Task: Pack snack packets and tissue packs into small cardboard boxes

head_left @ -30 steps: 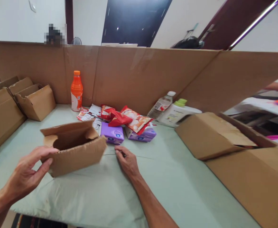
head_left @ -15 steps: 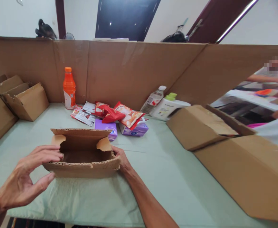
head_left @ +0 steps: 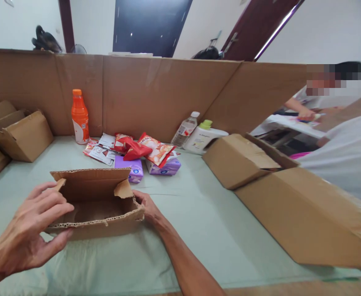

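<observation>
Bracketing the cardboard box [head_left: 115,228] at its two short ends, my left hand [head_left: 40,222] and right hand [head_left: 149,209] seem placed to steady it between them. On the head view I see the left fingers reaching over the rim near a small flap [head_left: 60,184], the thumb parted from them outside the front wall; whether they pinch the cardboard I cannot tell. The right hand curls around the opposite end, fingertips hidden, so I cannot tell its grip either. The box appears to rest on the near part of the table [head_left: 195,230], left of centre, before the purple packs [head_left: 137,167]. Red snack bags [head_left: 137,151] lie over those, probably just heaped; the orange bottle [head_left: 80,119] stands upright by the cardboard partition [head_left: 131,90], likely out of the way. The box's mouth faces up, its back flap [head_left: 91,176] raised, its long axis running left to right, right end slightly farther from me.
</observation>
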Demonstrator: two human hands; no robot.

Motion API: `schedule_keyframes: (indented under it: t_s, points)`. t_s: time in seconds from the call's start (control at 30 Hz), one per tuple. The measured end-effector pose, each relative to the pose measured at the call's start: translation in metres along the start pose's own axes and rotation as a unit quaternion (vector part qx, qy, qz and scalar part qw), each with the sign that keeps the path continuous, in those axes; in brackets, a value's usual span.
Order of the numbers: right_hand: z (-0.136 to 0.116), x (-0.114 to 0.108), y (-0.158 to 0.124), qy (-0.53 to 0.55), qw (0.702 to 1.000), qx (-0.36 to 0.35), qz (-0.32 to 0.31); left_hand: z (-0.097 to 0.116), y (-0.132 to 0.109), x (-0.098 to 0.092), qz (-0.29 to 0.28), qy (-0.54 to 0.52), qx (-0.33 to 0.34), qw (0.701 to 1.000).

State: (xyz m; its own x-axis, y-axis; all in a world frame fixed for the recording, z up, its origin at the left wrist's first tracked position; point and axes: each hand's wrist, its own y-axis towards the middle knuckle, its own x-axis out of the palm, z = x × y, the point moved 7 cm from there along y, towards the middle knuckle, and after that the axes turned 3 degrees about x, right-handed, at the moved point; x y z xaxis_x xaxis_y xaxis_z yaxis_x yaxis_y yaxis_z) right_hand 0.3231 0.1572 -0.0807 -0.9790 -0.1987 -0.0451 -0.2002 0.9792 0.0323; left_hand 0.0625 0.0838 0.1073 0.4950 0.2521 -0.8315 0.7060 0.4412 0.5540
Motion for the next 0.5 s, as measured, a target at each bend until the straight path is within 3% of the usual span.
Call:
schedule_keyframes:
  t_s: [0.13, 0.27, 0.5]
  points:
    - [0.0, 0.0, -0.001, -0.002, 1.0, 0.005, -0.002, 0.005, -0.013, -0.009, 0.056, 0.069, 0.004, 0.996]
    - [0.003, -0.001, 0.001, -0.004, 1.0, 0.009, -0.004, 0.005, -0.031, -0.012, 0.091, 0.08, -0.034, 0.992]
    - [0.005, -0.003, 0.002, -0.004, 1.0, 0.015, -0.001, 0.01, -0.047, 0.0, 0.11, 0.026, -0.109, 0.988]
